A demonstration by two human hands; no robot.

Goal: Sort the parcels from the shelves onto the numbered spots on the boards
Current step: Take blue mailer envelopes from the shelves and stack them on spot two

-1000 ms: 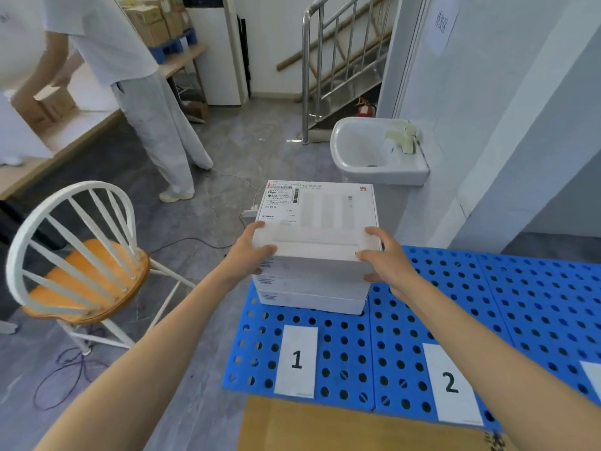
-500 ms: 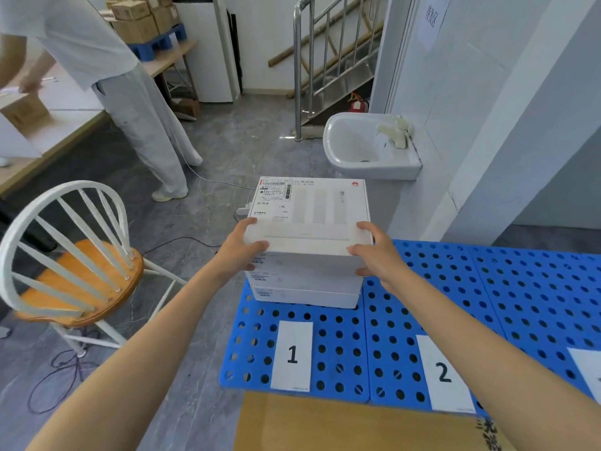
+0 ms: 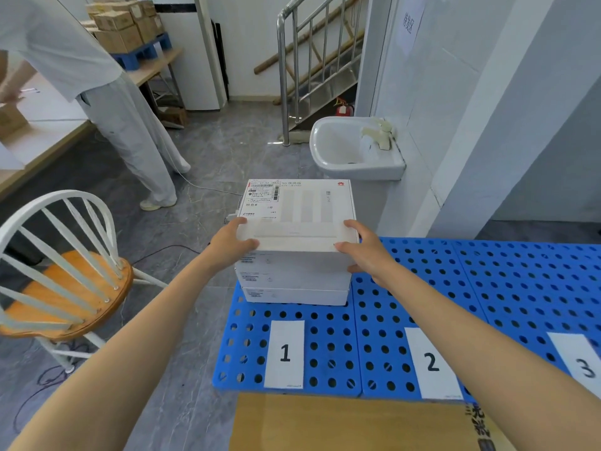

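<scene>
A white parcel box (image 3: 297, 213) with a shipping label lies on top of a stack of two more white boxes (image 3: 294, 281). The stack stands on the blue perforated board (image 3: 328, 349), behind the paper label "1" (image 3: 284, 353). My left hand (image 3: 232, 244) grips the top box's near left corner, thumb on its lid. My right hand (image 3: 366, 252) grips its near right corner the same way. Labels "2" (image 3: 431, 362) and "3" (image 3: 583, 361) lie on the boards to the right.
A white and orange wooden chair (image 3: 65, 271) stands to my left. A person in white (image 3: 107, 92) works at a table behind it. A white sink (image 3: 351, 148) hangs on the wall past the boards. A cardboard box (image 3: 341, 421) sits just below me.
The top box has come down onto the stack under both hands. My view has shifted slightly right, bringing label "3" into sight.
</scene>
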